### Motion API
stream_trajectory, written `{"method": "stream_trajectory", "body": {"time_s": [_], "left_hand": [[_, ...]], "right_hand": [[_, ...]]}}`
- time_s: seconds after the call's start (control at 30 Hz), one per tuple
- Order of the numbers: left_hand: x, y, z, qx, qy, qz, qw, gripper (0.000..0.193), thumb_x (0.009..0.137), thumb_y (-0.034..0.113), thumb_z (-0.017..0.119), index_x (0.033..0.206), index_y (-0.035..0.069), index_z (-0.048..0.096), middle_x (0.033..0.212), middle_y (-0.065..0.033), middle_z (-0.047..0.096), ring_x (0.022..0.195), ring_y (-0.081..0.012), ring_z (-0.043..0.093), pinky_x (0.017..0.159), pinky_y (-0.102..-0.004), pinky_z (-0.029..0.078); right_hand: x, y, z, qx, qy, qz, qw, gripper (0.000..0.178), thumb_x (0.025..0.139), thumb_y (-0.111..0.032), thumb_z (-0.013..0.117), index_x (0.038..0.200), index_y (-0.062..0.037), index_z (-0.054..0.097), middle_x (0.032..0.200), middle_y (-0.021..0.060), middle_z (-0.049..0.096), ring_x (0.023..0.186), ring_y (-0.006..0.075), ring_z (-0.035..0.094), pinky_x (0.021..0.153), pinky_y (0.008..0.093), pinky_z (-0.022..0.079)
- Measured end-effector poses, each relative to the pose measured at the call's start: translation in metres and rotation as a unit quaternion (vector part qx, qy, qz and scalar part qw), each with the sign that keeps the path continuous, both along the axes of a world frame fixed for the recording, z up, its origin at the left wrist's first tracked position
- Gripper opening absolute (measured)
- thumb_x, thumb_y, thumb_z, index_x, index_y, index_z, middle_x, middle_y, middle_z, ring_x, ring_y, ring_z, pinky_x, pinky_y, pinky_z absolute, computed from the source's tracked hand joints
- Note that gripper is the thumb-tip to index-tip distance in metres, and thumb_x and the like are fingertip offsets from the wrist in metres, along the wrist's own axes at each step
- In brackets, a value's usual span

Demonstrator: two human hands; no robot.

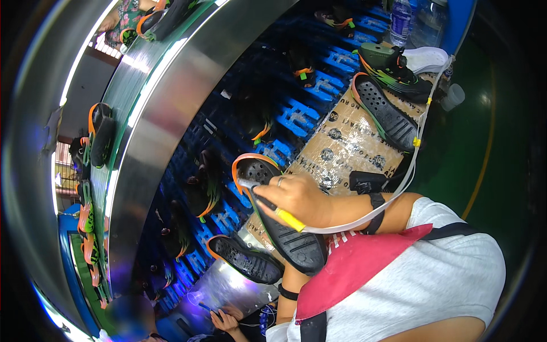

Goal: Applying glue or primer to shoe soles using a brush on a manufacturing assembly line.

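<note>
A black shoe sole (pixel 296 244) with an orange rim, round holes at one end and grooves at the other lies tilted in front of me. Over it, my right hand (pixel 301 199), with a ring on one finger, is closed on a slim tool with a pale tip (pixel 247 183) near the sole's holed end. A clear hose with a yellow band (pixel 290 220) runs from that hand. My left forearm (pixel 289 293), wearing a black band, passes behind the sole; that hand and its fingers are hidden. Another black sole (pixel 245 259) rests on the bench just beyond.
A cardboard-covered bench (pixel 347 139) carries a holed sole (pixel 384 108) and a black-green shoe (pixel 393 68). Blue racks (pixel 299 117) with shoes run along a metal-edged conveyor (pixel 154 97). Bottles (pixel 400 23) stand at the far right. Another person's hand (pixel 227 322) is at the lower edge.
</note>
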State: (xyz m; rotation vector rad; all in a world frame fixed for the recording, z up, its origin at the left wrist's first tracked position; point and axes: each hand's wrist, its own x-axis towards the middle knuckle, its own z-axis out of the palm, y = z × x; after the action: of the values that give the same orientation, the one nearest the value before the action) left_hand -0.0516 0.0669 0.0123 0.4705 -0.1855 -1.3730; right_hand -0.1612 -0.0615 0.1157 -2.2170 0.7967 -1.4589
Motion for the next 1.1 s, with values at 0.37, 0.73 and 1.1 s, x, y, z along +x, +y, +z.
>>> {"method": "stream_trajectory", "body": {"time_s": [0.37, 0.73, 1.1], "left_hand": [[0.001, 0.025, 0.005, 0.017, -0.004, 0.001, 1.000, 0.077, 0.076, 0.056, 0.053, 0.136, 0.014, 0.028, 0.136, -0.0150, 0.032, 0.118, -0.0323, 0.038, 0.097, -0.0480, 0.036], [0.003, -0.033, -0.003, -0.033, 0.019, -0.029, 0.999, 0.077, 0.076, 0.055, 0.055, 0.136, 0.014, 0.028, 0.135, -0.0144, 0.032, 0.117, -0.0319, 0.038, 0.097, -0.0481, 0.037], [0.002, -0.049, -0.002, -0.076, 0.038, -0.039, 0.996, 0.078, 0.075, 0.054, 0.056, 0.135, 0.013, 0.028, 0.135, -0.0139, 0.033, 0.117, -0.0314, 0.039, 0.096, -0.0482, 0.037]], "right_hand": [[-0.006, -0.005, 0.011, 0.036, -0.136, 0.050, 0.989, 0.021, 0.066, -0.010, 0.068, 0.084, -0.0034, 0.061, 0.068, 0.0103, 0.059, 0.059, 0.0265, 0.058, 0.053, 0.0332, 0.047], [-0.002, -0.001, 0.009, 0.017, -0.082, 0.173, 0.981, 0.014, 0.069, -0.015, 0.066, 0.077, -0.0048, 0.062, 0.065, 0.0093, 0.058, 0.060, 0.0249, 0.059, 0.054, 0.0333, 0.047], [-0.011, 0.015, 0.003, 0.001, 0.035, 0.220, 0.975, 0.024, 0.070, -0.020, 0.063, 0.090, -0.0078, 0.058, 0.071, 0.0062, 0.055, 0.066, 0.0239, 0.057, 0.060, 0.0377, 0.046]]}}
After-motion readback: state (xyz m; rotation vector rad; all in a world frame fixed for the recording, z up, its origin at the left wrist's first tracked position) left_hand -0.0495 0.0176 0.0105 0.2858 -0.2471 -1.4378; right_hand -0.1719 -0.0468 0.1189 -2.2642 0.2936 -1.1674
